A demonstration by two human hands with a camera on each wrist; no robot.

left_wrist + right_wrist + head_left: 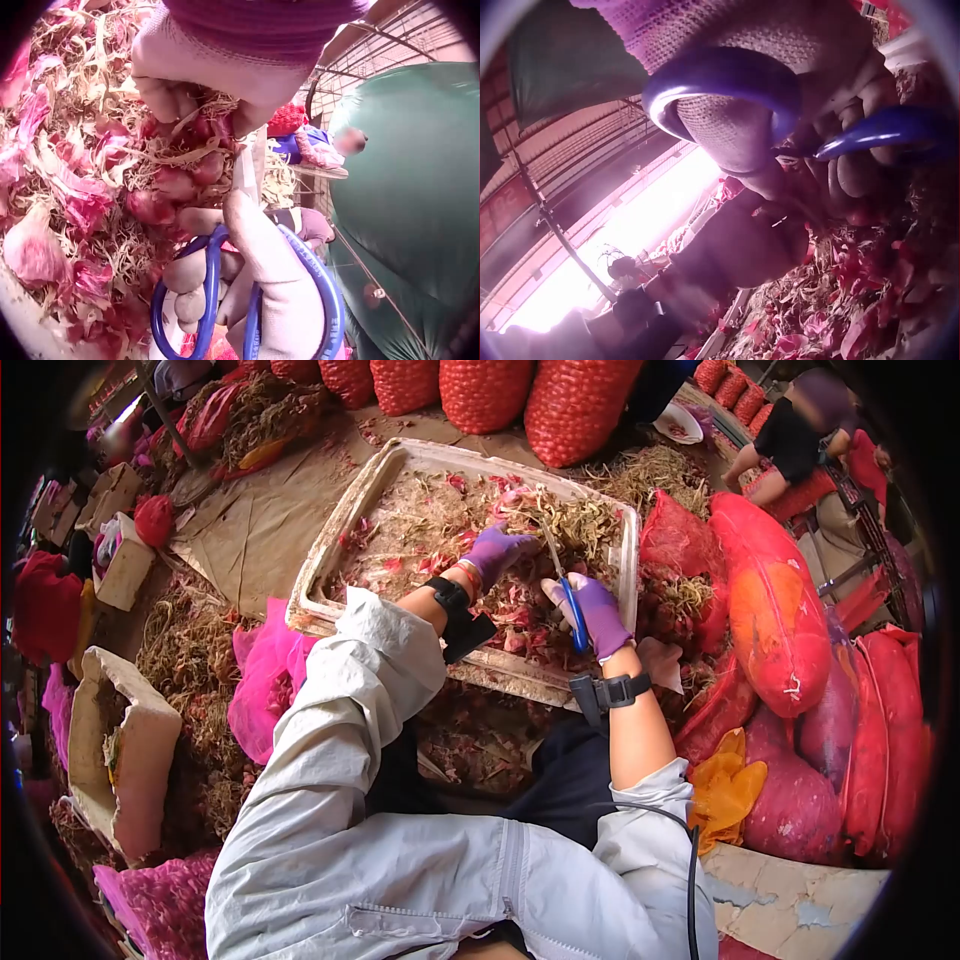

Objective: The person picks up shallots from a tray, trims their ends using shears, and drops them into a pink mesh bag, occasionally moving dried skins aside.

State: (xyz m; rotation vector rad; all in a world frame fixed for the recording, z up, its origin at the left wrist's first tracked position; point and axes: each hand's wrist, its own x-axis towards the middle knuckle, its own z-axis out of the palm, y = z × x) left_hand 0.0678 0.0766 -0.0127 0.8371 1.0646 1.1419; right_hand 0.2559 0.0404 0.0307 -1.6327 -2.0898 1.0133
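Observation:
My left hand (497,553), in a purple glove with pale fingers, is over the heap in a shallow white foam tray (318,560). In the left wrist view its curled fingers pinch a small red shallot (201,127) with dry, stringy stems. My right hand (600,615), gloved alike, holds blue-handled scissors (212,277), thumb and fingers through the loops. The blades (246,176) point at the left fingertips, right by the stems. Loose red shallots (176,184) lie below among papery skins and dry stalks. Part of the left palm is hidden.
Full red mesh sacks (580,405) stand beyond the tray, and long red sacks (775,600) lie at the right. A pink net (270,680) and a broken foam box (145,750) are at the left. Another person (795,440) sits at the upper right.

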